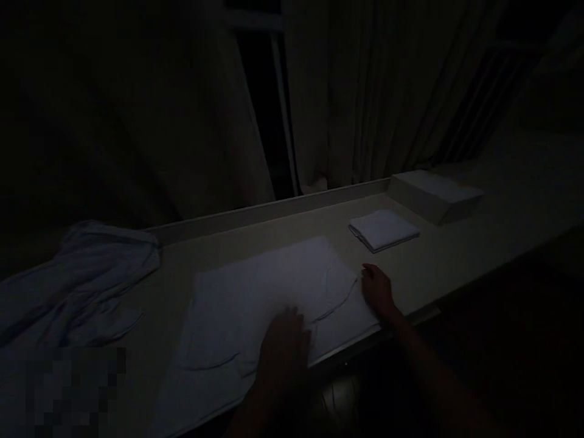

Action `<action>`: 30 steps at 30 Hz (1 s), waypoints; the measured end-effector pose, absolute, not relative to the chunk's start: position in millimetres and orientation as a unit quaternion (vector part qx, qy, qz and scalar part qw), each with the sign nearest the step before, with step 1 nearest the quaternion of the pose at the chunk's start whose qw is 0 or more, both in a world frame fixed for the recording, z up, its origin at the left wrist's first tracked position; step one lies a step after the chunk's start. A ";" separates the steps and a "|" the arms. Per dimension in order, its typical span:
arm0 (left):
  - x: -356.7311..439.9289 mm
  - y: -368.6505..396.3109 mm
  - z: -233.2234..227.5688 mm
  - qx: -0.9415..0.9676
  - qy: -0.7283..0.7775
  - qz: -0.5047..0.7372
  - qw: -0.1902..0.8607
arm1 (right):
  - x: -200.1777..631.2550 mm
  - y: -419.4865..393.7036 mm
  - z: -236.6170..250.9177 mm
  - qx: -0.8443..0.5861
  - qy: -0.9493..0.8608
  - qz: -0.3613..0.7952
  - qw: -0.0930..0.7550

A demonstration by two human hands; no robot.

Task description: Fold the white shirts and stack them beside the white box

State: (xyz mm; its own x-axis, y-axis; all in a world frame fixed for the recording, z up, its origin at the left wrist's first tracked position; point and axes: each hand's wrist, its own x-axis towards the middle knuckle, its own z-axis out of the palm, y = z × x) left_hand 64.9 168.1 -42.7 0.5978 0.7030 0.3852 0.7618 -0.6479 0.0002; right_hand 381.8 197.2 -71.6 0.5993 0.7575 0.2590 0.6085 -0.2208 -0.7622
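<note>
With fingers (291,322) a bit apart on the left hand (280,344), over the cloth (260,280) — maybe to keep it flat. Curled with the right hand (378,293) by the cloth's right edge; can't tell if pinching. Spread on the tabletop (429,258), with folded cloth (385,230), box (424,198) and messy pile (98,261) set apart — perhaps for room.

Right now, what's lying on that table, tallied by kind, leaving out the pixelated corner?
Spread-out cloth: 1
Folded cloth: 1
Rumpled cloth heap: 1 (too dark to count separate pieces)
Box-shaped block: 1
Total: 4, counting the heap as one
</note>
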 end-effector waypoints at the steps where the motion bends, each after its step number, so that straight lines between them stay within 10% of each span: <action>1: 85.4 170.4 -38.9 -0.897 -0.399 -0.180 0.066 | 380.5 198.4 -71.1 -0.774 -0.458 0.092 0.428; 21: 221.1 221.0 -13.2 -0.880 -0.455 -0.129 0.037 | 353.5 221.3 -45.2 -0.550 -0.283 0.513 0.596; 30: 219.5 216.2 -11.2 -0.893 -0.425 -0.152 0.001 | 338.2 228.8 -63.0 -0.627 -0.154 0.440 0.624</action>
